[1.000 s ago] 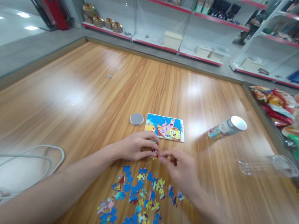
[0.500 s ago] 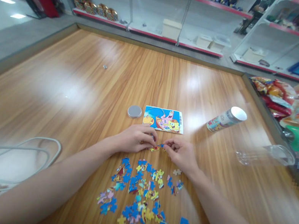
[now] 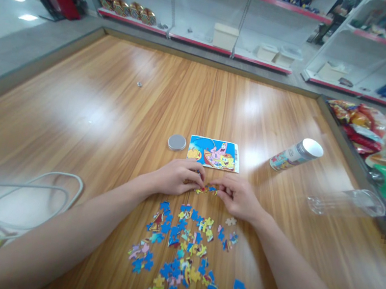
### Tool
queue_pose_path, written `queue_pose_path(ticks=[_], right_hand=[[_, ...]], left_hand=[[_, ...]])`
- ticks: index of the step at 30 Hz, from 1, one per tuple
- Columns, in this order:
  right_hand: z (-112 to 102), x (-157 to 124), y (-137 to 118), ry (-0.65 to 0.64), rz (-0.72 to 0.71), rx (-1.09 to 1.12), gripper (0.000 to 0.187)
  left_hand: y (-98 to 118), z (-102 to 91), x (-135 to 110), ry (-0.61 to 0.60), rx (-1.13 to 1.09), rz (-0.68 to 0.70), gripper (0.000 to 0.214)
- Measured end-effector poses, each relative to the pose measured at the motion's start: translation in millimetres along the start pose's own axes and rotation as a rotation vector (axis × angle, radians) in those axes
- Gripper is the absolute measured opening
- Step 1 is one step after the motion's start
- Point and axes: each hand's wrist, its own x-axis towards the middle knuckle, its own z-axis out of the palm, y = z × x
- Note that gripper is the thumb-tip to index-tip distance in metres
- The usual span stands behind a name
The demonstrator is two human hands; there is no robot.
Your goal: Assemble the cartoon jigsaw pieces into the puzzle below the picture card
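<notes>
My left hand (image 3: 181,177) is curled over a small cluster of jigsaw pieces (image 3: 198,191), its fingertips on a piece with red and yellow on it. Facing it, my right hand (image 3: 239,198) has thumb and forefinger at either edge of a blue and yellow jigsaw piece (image 3: 212,189). The fingers partly cover the cluster. Just beyond lies a picture card (image 3: 213,154) with cartoon figures in a boat. Closer to me, many loose jigsaw pieces (image 3: 177,266) in blue, yellow and pink are scattered. A single blue piece (image 3: 239,286) lies apart on the right.
A round grey lid (image 3: 177,142) is left of the card. On the right, a printed cardboard tube (image 3: 295,155) stands upright near a clear plastic container (image 3: 347,202) on its side. A pale cable (image 3: 72,193) loops at left. Snack bags (image 3: 364,127) line the right edge.
My right thumb and forefinger have moved slightly apart around the blue piece. The left hand keeps its place at the cluster. The whole view has shifted a little.
</notes>
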Motion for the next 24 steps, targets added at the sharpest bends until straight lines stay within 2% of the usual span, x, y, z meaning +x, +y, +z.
queue_pose_path(ticks=[2, 5, 14, 19, 21, 24], right_hand=[[-4.1, 0.0, 1.0, -0.06, -0.033, 0.006, 0.032], [-6.5, 0.4, 1.6, -0.083, -0.029, -0.008, 0.026], [-2.3, -1.5, 2.1, -0.064, 0.038, 0.018, 0.023], [2.9, -1.1, 3.4, -0.004, 0.063, -0.016, 0.018], [5.1, -0.5, 2.9, 0.01, 0.055, -0.045, 0.017], [5.8, 0.3, 1.2, 0.012, 0.036, -0.069, 0.018]], left_hand=[[0.8, -0.1, 0.2, 0.003, -0.004, -0.001, 0.016], [1.0, 0.0, 0.2, 0.004, -0.004, 0.002, 0.016], [0.4, -0.3, -0.1, -0.001, 0.001, -0.002, 0.015], [0.0, 0.2, -0.4, -0.007, -0.006, -0.002, 0.014], [0.0, -0.6, -0.1, 0.02, -0.023, -0.004, 0.016], [-0.6, -1.9, 0.1, 0.144, -0.059, -0.032, 0.02]])
